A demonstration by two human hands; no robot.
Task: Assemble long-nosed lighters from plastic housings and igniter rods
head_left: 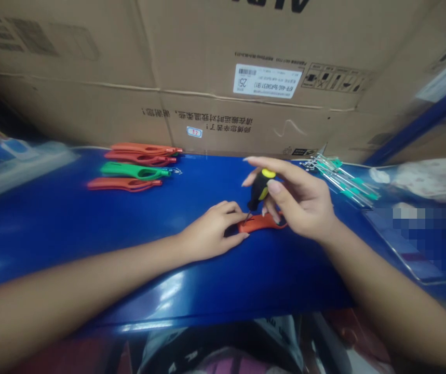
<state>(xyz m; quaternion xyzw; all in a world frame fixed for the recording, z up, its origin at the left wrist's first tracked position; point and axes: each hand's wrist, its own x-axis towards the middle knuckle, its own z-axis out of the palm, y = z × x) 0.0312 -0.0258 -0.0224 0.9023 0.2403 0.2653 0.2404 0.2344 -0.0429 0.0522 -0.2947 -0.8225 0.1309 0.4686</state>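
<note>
My left hand (220, 228) lies on the blue table, its fingers and thumb closed around the left end of an orange plastic handle (261, 223) shaped like a long lighter's body. Above that handle, my right hand (296, 195) grips a short black and yellow screwdriver (260, 187) between thumb and fingers. The screwdriver leans, its shaft pointing down to the handle's left end beside my left fingertips. Whether the tip sits in a screw is too small to tell. My right fingers partly cover the handle's right end.
Several similar handles lie at the back left, including a green handle (135, 170) and an orange handle (125, 184). Metal rods with green parts (345, 179) are bundled at the right. A phone-like flat object (405, 254) lies nearer. A large cardboard box (203, 104) stands behind.
</note>
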